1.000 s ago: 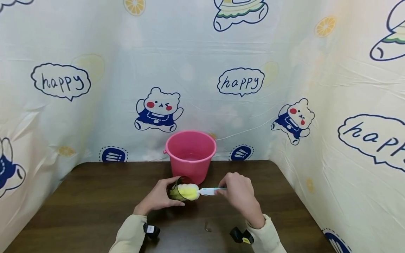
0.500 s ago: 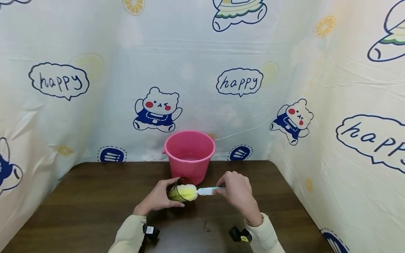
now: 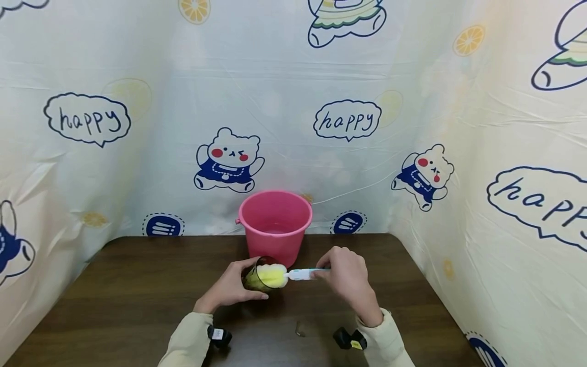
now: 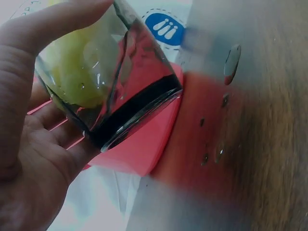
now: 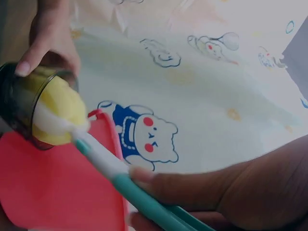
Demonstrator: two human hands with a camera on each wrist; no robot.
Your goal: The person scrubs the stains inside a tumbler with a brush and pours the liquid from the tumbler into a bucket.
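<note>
A dark see-through drinking glass point(image 3: 255, 279) lies tilted in my left hand point(image 3: 230, 286), its mouth facing right. The thumb and fingers curl round its side, as the left wrist view shows at the glass point(image 4: 139, 91). Inside the mouth sits the yellow and white sponge head point(image 5: 65, 108) of a cup brush, partly outside the rim. My right hand point(image 3: 346, 274) pinches the brush's white and teal handle point(image 5: 144, 197) between thumb and fingers. The handle's far end is hidden under the right hand in the head view.
Just behind the glass stands a pink bucket point(image 3: 275, 244) at the back of the dark wooden table point(image 3: 151, 285). Water drops point(image 4: 232, 65) lie on the tabletop, and a small wet mark point(image 3: 300, 329) shows between the forearms. Printed curtain point(image 3: 293, 66) hangs behind and beside the table.
The sponge head and handle shift slightly to the left, then back right and up a little, with the right hand. The left hand and glass stay nearly still.
</note>
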